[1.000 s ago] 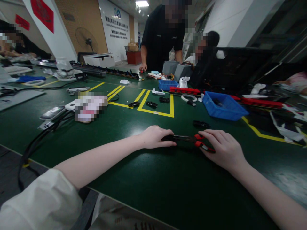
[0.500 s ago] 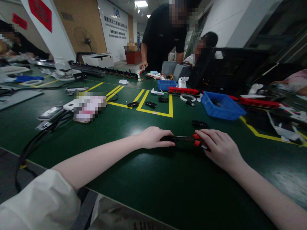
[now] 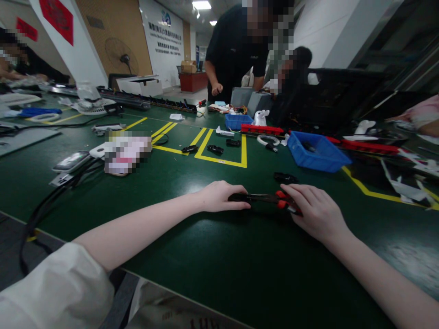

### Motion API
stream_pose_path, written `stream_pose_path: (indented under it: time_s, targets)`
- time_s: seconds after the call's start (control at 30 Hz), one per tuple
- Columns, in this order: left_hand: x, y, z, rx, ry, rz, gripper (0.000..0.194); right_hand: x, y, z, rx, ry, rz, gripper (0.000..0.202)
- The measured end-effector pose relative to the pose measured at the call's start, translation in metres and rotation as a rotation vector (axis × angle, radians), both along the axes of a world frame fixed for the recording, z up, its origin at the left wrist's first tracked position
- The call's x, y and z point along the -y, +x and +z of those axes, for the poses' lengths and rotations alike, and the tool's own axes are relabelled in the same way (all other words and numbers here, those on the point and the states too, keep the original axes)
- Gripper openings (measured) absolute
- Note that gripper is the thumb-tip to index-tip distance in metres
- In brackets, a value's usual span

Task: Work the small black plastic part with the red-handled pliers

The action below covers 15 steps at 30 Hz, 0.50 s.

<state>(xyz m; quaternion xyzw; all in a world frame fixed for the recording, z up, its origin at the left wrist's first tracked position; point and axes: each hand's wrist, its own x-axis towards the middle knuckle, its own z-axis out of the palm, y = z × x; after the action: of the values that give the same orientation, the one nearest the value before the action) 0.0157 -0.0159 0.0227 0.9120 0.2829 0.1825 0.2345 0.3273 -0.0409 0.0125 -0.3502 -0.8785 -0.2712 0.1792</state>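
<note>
My right hand (image 3: 317, 212) is wrapped round the red handles of long-nosed pliers (image 3: 264, 198), whose dark jaws point left. Between the thumb and fingers of my left hand (image 3: 222, 196) is a small black part (image 3: 238, 197). The tips of the pliers meet this part; whether they grip it or only touch it, I cannot tell. Both hands are just above the green table. Close beyond my right hand lies another black part (image 3: 285, 177). Farther off, several similar black parts, one of them a black piece (image 3: 215, 149), lie by the yellow tape.
A blue bin (image 3: 318, 153) stands to the right, with a smaller blue tray (image 3: 238, 122) farther back. A phone (image 3: 127, 155) and black cables (image 3: 65, 192) lie on the left. Across the table a person in black (image 3: 233, 55) leans over, near a red-handled tool (image 3: 202, 103).
My hands and the pliers have barely moved. Across the table, the person's hand has let go of the red-handled tool and drawn back to the right, leaving it on the table.
</note>
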Motion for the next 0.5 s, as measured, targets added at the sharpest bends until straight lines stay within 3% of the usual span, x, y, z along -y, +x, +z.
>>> stream_pose_path:
  time_s: [0.5]
  targets:
    - [0.0003,0.0,-0.0012,-0.01,0.019,-0.03,0.037,-0.0039,0.0034,-0.0026,-0.008,-0.042,0.01,0.053]
